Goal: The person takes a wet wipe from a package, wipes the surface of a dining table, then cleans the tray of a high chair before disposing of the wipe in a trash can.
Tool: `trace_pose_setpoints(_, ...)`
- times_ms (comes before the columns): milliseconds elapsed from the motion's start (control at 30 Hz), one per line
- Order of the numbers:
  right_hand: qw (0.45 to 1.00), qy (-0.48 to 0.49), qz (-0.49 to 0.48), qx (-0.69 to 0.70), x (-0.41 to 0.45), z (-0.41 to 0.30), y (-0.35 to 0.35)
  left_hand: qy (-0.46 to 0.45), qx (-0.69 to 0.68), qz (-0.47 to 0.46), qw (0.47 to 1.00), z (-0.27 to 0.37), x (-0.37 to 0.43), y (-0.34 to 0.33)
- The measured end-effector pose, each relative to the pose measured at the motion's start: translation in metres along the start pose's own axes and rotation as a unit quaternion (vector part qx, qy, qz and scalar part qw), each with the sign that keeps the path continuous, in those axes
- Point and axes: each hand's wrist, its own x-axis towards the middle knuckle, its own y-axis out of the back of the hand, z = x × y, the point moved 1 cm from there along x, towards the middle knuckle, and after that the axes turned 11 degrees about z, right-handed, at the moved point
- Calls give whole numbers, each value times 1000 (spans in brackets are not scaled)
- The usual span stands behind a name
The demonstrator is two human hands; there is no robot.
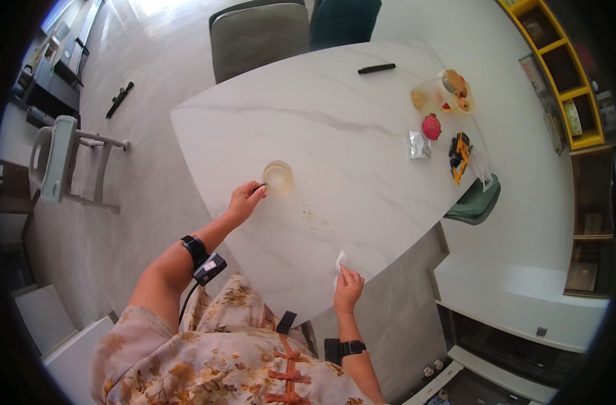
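My left hand (246, 201) grips the dark handle of a round glass vessel (278, 175) that stands on the white marble-patterned table (308, 136). The vessel looks see-through with a pale yellowish tint; whether it holds liquid I cannot tell. Between my hands, small dark and greenish-yellow bits (310, 215) lie scattered on the tabletop. My right hand (349, 288) pinches a crumpled white tissue (341, 260) near the table's right front edge, apart from the bits.
At the table's far right are a plastic jar (432, 96), a red dragon fruit (431, 127), a silver packet (419, 145) and a yellow toy excavator (459, 154). A black cylindrical object (376, 69) lies farther back. Chairs (259, 38) stand beyond the far edge.
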Motion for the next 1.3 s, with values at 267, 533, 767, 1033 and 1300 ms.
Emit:
trace_pose_setpoints(267,992,-101,70,-32,47,11,-52,47,50,14,998,41,-5,-26)
trace_pose_setpoints(533,994,99,-38,32,106,-68,-118,-40,-34,342,938,-38,-105,43)
trace_pose_setpoints(767,962,178,-157,134,73,-105,-125,247,-414,242,842,-99,-131,48)
trace_pose_setpoints(1033,970,158,-138,124,83,-85,-32,301,-280,136,901,-110,-100,138)
trace_pose_setpoints(1300,978,104,-178,36,44,-87,109,4,405,177,897,-95,-37,324)
